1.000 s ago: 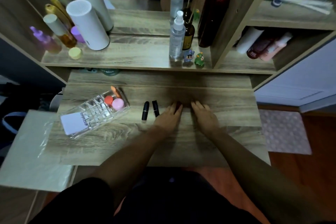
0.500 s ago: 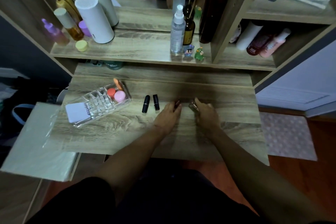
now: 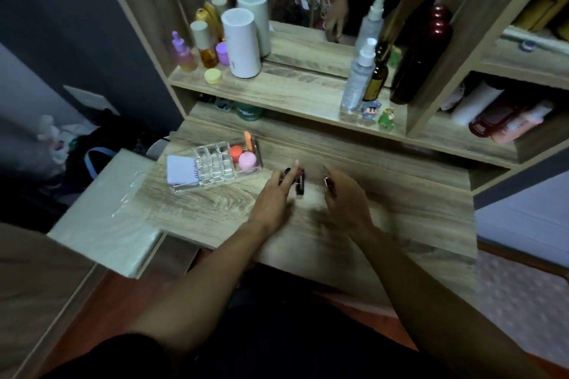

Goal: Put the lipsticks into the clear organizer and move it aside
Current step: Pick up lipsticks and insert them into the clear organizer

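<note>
No text is legible. The white card (image 3: 181,170) in the organizer (image 3: 215,166) carries purple script along its right edge, too blurred to read. The amber bottle (image 3: 376,80) and the green jar (image 3: 250,111) bear labels, both unreadable.

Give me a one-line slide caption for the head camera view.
Both hands, left and right, reach for lipsticks on a wooden vanity, beside a clear organizer.

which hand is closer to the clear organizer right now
Left. The left hand lies on the desk just right of the clear organizer, apart from it, by the black lipsticks. The right hand is farther right, beyond the left one.
</note>
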